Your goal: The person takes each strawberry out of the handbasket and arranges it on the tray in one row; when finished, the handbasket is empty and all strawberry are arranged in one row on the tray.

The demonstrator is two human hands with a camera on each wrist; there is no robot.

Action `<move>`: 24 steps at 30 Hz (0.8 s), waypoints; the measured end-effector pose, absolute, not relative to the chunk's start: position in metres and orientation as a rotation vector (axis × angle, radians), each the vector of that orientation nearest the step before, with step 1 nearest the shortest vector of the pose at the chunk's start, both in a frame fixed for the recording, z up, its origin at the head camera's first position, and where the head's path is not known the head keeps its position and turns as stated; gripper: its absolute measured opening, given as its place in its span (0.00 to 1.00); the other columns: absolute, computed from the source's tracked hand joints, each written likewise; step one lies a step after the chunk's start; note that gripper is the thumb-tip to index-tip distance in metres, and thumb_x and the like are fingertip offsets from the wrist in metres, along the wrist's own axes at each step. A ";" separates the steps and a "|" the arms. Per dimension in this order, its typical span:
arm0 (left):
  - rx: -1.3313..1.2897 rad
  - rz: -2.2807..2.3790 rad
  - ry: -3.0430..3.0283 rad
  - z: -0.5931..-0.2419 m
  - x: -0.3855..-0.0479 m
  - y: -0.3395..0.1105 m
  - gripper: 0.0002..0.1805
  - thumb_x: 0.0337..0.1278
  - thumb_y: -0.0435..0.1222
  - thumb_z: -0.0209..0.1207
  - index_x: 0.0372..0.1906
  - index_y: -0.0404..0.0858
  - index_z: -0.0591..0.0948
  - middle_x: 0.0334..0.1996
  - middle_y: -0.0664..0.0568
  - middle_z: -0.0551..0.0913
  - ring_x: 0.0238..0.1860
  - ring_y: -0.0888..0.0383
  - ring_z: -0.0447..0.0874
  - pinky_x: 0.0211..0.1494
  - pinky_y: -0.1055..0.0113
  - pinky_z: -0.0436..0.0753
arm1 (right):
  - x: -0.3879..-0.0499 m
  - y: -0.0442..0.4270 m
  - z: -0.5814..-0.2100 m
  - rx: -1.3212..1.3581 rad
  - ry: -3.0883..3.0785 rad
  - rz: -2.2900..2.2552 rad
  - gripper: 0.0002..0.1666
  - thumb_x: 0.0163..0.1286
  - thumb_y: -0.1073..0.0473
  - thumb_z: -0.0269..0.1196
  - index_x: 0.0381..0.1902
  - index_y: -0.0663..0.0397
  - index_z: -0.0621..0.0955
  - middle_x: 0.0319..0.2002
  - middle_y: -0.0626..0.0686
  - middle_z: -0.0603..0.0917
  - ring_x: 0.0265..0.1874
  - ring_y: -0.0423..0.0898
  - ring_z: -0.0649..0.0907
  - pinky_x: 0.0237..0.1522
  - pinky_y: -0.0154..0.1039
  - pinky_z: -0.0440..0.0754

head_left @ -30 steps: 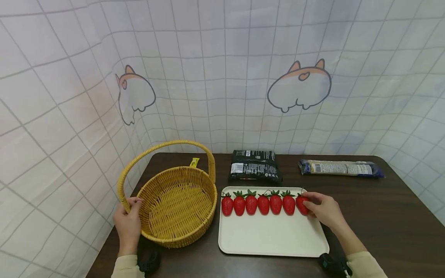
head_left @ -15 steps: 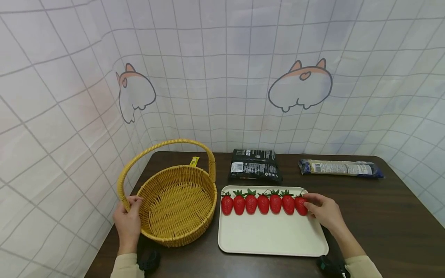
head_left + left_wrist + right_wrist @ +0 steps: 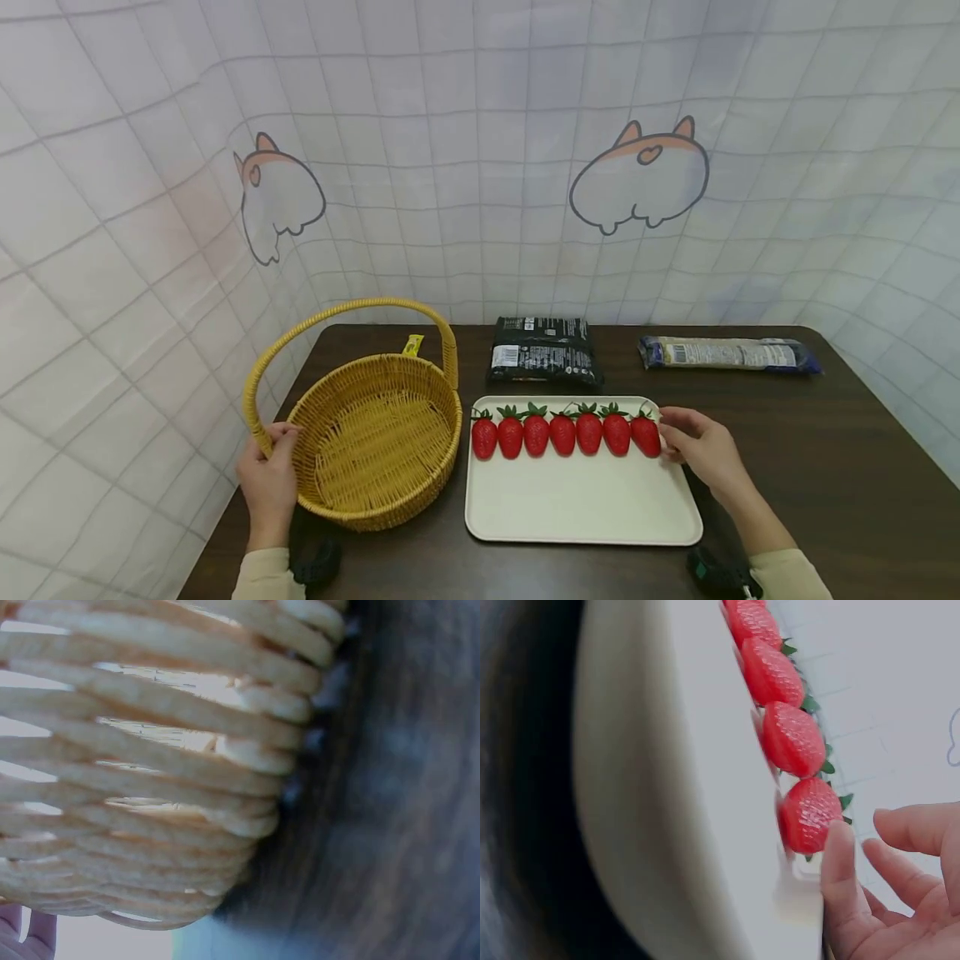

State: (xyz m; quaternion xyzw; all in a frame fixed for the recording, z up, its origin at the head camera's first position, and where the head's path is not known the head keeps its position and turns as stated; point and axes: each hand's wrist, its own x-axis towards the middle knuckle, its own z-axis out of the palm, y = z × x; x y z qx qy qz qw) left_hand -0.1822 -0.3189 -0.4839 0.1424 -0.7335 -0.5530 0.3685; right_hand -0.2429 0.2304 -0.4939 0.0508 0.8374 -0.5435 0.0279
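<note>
A yellow wicker basket (image 3: 378, 500) stands on the left with its tall handle up and nothing inside. My left hand (image 3: 268, 479) grips it where the handle meets the rim; in the left wrist view the woven side hides most of that hand. A row of several red strawberries (image 3: 562, 435) lies along the far side of a white tray (image 3: 581, 504), leaves pointing away from me. Beside the rightmost strawberry (image 3: 810, 816) is my right hand (image 3: 907, 889), fingers spread and holding nothing. Its thumb tip lies close against the strawberry; whether they touch, I cannot tell.
Behind the tray lies a black packet (image 3: 543, 350). A long clear-and-blue packet (image 3: 727, 354) is at the back right. A small yellow wrapper (image 3: 412, 345) sits behind the basket. The dark table (image 3: 810, 467) meets a white checked curtain at the back and left.
My right hand has slid the rightmost strawberry slightly left towards the row, then let go of it, its fingers moving apart. My left hand keeps its grip on the basket. The head view shifts slightly.
</note>
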 end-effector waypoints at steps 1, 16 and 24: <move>0.376 -1.421 -1.887 -0.483 -0.182 -0.320 0.10 0.67 0.34 0.57 0.32 0.30 0.75 0.31 0.66 0.82 0.35 0.63 0.77 0.36 0.72 0.68 | -0.243 0.231 -0.493 0.151 2.571 -1.691 0.27 0.74 0.55 0.57 0.64 0.64 0.71 0.57 0.67 0.75 0.35 0.46 0.81 0.37 0.36 0.84; 0.362 -1.260 -2.244 -0.443 -0.158 -0.338 0.20 0.69 0.43 0.56 0.60 0.41 0.72 0.57 0.49 0.75 0.50 0.58 0.73 0.48 0.71 0.69 | -0.252 0.240 -0.452 -0.189 2.725 -1.452 0.29 0.74 0.49 0.57 0.64 0.63 0.71 0.60 0.68 0.75 0.50 0.60 0.82 0.38 0.41 0.85; -0.196 -0.999 -1.753 -0.337 -0.146 -0.277 0.28 0.53 0.29 0.56 0.61 0.26 0.69 0.61 0.38 0.73 0.63 0.52 0.70 0.66 0.65 0.65 | -0.269 0.233 -0.379 -0.453 2.934 -1.145 0.25 0.74 0.49 0.57 0.61 0.58 0.75 0.54 0.65 0.81 0.36 0.48 0.87 0.32 0.38 0.84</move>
